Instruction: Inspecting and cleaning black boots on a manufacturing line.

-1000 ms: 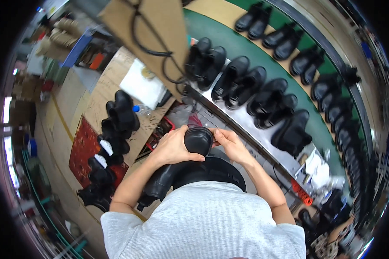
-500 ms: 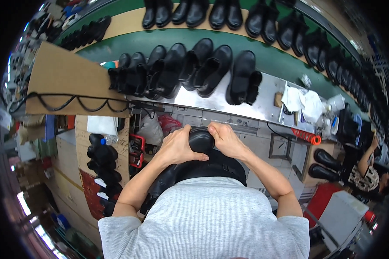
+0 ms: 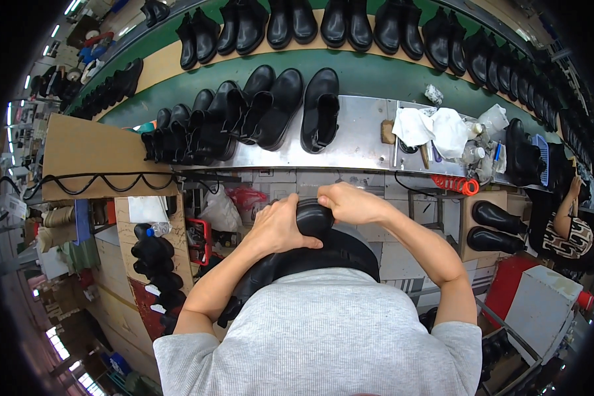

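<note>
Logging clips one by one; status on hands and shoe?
Left hand holding black shoe, left side. Right hand on its right edge. Nothing visibly in the way.

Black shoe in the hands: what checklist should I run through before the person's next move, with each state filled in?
1. Left hand on the black shoe: ok, its thumb along the near side.
2. Right hand on the shoe: ok, fingers curled at the far right edge.
3. Whole shoe in view: not ok, the hands cover part of it.
4. Surface free of marks: cannot tell, too small to judge.
5. Red coiled hose apart from the hands: ok, at the front edge of the metal bench, to the right.
</note>
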Motion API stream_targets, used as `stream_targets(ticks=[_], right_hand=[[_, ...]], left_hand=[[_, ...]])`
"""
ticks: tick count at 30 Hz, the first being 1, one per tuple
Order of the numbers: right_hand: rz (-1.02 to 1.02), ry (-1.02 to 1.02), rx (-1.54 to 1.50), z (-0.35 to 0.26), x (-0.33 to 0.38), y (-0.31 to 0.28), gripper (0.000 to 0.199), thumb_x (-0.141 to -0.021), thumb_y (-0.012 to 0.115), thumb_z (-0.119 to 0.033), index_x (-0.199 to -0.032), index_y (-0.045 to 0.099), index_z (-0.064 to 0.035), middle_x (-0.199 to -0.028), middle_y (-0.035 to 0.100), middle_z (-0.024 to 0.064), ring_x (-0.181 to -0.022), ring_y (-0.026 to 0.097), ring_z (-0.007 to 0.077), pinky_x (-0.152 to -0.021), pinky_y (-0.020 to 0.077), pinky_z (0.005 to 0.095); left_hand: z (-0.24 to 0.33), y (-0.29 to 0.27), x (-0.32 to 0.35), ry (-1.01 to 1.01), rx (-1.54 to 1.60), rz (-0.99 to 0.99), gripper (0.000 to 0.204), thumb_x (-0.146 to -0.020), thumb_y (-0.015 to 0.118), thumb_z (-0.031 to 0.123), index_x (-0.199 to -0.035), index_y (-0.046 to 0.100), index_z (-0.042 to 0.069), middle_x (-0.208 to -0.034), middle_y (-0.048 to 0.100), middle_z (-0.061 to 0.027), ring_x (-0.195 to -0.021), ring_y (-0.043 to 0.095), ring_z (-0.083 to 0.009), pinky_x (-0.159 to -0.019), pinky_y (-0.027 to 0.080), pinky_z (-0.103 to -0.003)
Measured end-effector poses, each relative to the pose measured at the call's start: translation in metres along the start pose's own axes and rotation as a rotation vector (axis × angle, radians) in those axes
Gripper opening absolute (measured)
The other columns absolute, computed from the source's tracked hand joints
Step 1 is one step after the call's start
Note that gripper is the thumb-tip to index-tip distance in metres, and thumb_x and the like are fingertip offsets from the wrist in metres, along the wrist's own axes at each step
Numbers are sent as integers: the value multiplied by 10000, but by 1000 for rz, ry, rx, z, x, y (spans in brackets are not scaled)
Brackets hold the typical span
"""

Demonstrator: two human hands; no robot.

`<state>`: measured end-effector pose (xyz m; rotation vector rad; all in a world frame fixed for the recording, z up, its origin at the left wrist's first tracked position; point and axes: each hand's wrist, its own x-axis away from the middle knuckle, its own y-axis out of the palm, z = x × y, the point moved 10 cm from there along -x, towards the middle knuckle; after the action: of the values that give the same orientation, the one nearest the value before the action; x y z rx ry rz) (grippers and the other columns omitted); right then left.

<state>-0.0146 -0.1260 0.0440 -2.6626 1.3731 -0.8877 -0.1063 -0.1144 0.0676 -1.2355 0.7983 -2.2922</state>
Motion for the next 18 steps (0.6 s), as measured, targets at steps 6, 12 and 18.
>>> stream_targets(ticks=[6, 12, 18], right_hand=[[333, -226, -1036, 43, 3, -23, 309, -983, 448, -343, -1062, 562, -67, -982, 601, 26, -843, 575, 131, -730, 464, 325], [814, -412, -774, 59, -2, -63, 545, -848, 646, -322, -1259, 457, -17, -1151, 567, 77, -1056, 525, 156, -931, 403, 295], [971, -281, -1152, 123, 29, -128, 467, -900, 596, -256, -1268, 468, 2, -1096, 597, 74, -976, 576, 148, -848, 468, 262]], left_hand=[[21, -53, -34, 275, 270, 109, 780, -510, 857, 445, -1026, 566, -62, -918, 654, -233, -896, 651, -324, -821, 498, -379], [65, -119, -136, 274, 1073, 233, 696, -818, 673, 476, -1220, 457, -50, -1087, 576, -135, -1006, 559, -158, -848, 459, -278], [-86, -33, -249, 111, 657, 436, 696, -882, 551, 429, -1370, 360, -29, -1291, 473, -240, -1247, 412, -338, -1056, 307, -368]])
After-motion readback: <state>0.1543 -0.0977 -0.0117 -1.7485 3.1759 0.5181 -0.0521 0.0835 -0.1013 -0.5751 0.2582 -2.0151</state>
